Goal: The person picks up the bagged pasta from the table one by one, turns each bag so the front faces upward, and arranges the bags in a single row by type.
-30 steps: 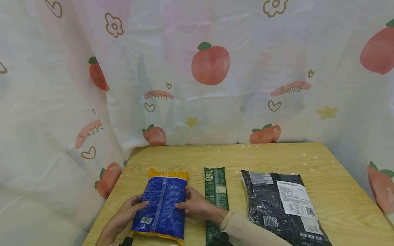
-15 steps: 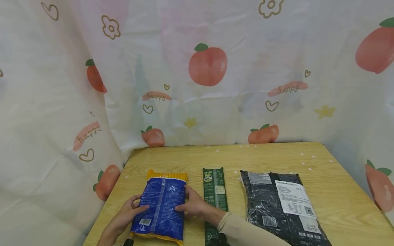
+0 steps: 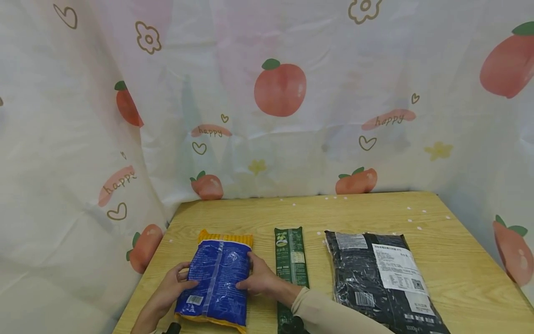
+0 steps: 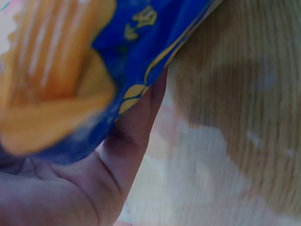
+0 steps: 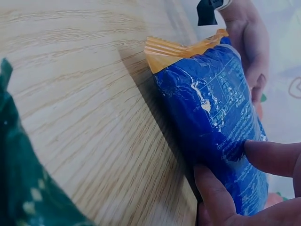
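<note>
Peach-print curtain (image 3: 267, 116) hangs behind and around a light wooden table (image 3: 375, 213). Blue snack bag (image 3: 214, 283) with orange crimped ends lies flat on the table's near-left part, seam and barcode side up. Long axis runs near-to-far, tilted slightly: far orange end leans a bit right, near end a bit left and reaches the table's front edge. Left hand (image 3: 168, 290) grips the bag's left edge, fingers curled onto its top; left wrist view shows the palm and a finger against the bag's underside, near orange end blurred close to the lens. Right hand (image 3: 260, 278) grips the bag's right edge, thumb on top, fingers wrapped at the side; right wrist view confirms fingertips (image 5: 270, 157) pressing into the blue film. Beige sleeve (image 3: 329, 315) covers the right forearm. Narrow dark green packet (image 3: 290, 260) lies just right of the bag, parallel, partly under the right wrist. Large black bag (image 3: 381, 278) with white labels lies further right, apart from the green packet.
</note>
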Demonstrator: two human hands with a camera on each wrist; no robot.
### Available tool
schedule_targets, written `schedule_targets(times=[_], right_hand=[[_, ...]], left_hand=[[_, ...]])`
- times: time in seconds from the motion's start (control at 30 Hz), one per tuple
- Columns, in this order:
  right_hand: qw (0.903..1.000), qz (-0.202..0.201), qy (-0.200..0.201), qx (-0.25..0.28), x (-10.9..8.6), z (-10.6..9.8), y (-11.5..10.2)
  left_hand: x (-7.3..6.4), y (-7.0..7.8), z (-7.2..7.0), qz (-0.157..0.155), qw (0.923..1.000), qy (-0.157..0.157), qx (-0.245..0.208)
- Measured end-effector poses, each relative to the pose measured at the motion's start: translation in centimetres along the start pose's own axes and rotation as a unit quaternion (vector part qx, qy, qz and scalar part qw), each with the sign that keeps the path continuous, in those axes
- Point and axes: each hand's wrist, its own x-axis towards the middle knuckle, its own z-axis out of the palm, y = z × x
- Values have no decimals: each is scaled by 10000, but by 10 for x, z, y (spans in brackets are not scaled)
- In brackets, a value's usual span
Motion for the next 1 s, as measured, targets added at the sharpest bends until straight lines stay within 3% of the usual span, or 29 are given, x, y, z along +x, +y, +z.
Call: schedule_targets(times=[0.33,0.6,0.87,1.0], right_hand=[[10000,6,16,-84,2,5,-2],[9999,-27,44,-122,5,11,-1],[9981,-159,100,-582,5,14,-5],[9959,-139,129,-879,5,14,-7]], left_hand=[[-4,9,-10,240,9996,-73,105],[-6,16,-13,191,9994,241,182],[-12,23,-25,621,9967,-513,68],[-11,25,-28,704,9956,-617,34]])
